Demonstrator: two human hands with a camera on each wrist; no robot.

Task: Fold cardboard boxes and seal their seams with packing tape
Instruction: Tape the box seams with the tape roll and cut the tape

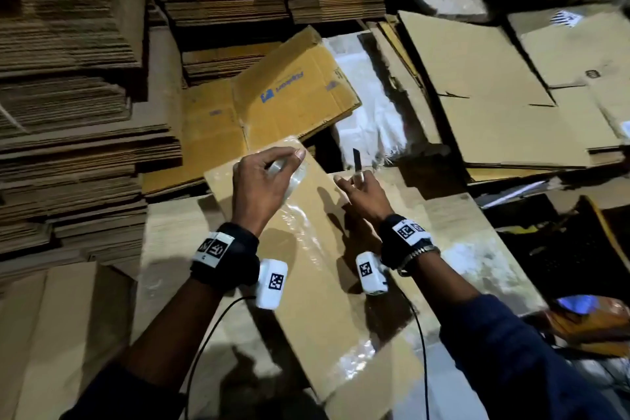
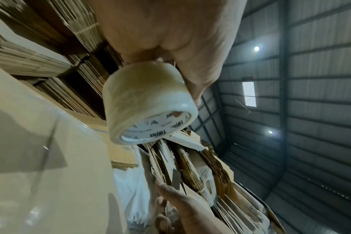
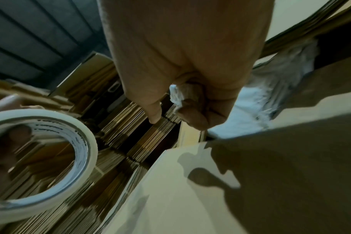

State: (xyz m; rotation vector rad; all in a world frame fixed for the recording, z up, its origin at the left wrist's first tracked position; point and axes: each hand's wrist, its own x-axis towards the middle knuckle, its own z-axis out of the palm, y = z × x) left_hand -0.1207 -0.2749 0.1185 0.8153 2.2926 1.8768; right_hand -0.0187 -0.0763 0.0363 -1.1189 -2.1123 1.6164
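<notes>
A long folded cardboard box (image 1: 317, 286) lies slanted in front of me, with glossy clear tape (image 1: 300, 235) running along its top seam. My left hand (image 1: 272, 170) grips a roll of clear packing tape (image 2: 148, 107) over the box's far end; the roll also fills the left of the right wrist view (image 3: 40, 158). My right hand (image 1: 358, 186) hovers just right of it, above the box's right edge. It pinches a small cutter whose dark blade (image 1: 356, 158) points up. The cutter's white-wrapped handle (image 3: 177, 96) sits inside the curled fingers.
Tall stacks of flattened cardboard (image 1: 75, 133) stand at the left and back. A yellow printed box (image 1: 293, 92) and white plastic bags (image 1: 371, 116) lie beyond the hands. More flat sheets (image 1: 504, 102) spread to the right. An orange object (image 1: 589, 317) sits at the lower right.
</notes>
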